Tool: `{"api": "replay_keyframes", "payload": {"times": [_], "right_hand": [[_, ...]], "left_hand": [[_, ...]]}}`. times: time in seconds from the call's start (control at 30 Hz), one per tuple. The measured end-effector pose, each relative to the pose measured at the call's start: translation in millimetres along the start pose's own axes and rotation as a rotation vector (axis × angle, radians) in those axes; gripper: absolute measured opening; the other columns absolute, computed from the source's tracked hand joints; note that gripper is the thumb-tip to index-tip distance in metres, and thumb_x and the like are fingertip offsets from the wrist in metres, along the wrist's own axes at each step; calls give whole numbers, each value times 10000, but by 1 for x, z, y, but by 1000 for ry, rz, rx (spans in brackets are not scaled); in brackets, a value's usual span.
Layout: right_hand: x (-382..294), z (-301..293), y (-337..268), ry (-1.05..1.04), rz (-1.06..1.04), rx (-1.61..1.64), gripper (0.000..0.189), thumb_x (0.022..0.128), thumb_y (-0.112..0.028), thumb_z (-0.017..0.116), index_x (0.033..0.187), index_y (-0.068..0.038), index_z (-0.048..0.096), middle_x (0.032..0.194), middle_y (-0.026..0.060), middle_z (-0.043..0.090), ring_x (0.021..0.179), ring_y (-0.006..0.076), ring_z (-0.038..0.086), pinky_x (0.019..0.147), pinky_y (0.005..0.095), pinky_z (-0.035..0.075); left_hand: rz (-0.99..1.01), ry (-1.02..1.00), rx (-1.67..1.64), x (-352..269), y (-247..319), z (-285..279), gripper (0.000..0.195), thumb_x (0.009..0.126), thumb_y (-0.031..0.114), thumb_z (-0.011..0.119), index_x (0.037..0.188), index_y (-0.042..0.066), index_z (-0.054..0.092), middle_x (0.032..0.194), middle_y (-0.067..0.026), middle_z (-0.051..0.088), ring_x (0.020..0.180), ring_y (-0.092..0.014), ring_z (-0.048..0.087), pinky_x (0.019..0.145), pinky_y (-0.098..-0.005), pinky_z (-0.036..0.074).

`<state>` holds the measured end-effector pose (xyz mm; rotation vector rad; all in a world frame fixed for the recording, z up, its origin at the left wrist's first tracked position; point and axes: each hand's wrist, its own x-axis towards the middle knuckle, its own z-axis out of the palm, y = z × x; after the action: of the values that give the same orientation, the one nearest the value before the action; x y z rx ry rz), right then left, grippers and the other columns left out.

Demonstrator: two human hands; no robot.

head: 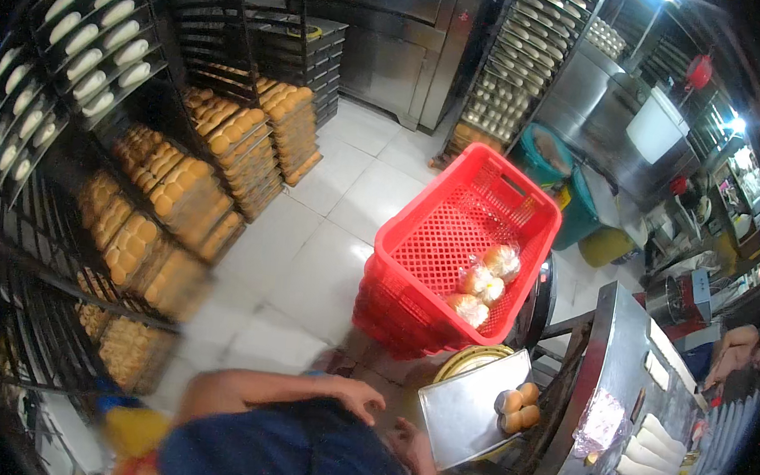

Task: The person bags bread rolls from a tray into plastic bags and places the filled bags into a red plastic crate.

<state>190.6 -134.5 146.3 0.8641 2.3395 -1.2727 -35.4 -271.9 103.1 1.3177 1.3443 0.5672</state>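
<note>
My left hand [355, 398] is held before my body with its fingers apart and nothing in it. Close to the left edge of a metal baking tray [460, 414], my right hand [412, 444] has loosely bent fingers and also holds nothing. Several browned bread rolls [518, 408] sit together at the tray's right side. The tray rests over a round yellow-rimmed container [474, 360]. Beyond it stands a stack of red plastic crates [390, 238]; the top one holds several clear-bagged breads [480, 282] along its right side.
Racks with trays of pale dough pieces [86, 60] and stacked baked rolls [176, 188] stand left. At right, a metal table [601, 362] bears dough strips [655, 447] and plastic bags [600, 419]. Teal bins [580, 206] stand behind the crates. A co-worker [735, 356] is at far right.
</note>
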Motion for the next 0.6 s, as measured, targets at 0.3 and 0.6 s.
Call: {"api": "replay_keyframes", "payload": {"times": [0.3, 0.6], "right_hand": [[99, 70, -60, -240, -31, 153, 586, 883, -395, 687, 1370, -102, 546, 1198, 176, 675, 1044, 312, 683, 901, 395, 527], [179, 53, -249, -136, -259, -125, 572, 881, -365, 686, 1360, -82, 552, 1115, 177, 702, 1013, 318, 689, 879, 409, 529]], "left_hand": [[-89, -268, -105, -68, -111, -42, 725, 924, 598, 542, 1393, 47, 506, 1364, -190, 564, 1272, -331, 522, 1060, -402, 401], [-194, -404, -343, -145, -241, -91, 717, 970, 628, 415, 1348, 33, 546, 1334, -158, 595, 1249, -338, 535, 1048, -429, 404]]}}
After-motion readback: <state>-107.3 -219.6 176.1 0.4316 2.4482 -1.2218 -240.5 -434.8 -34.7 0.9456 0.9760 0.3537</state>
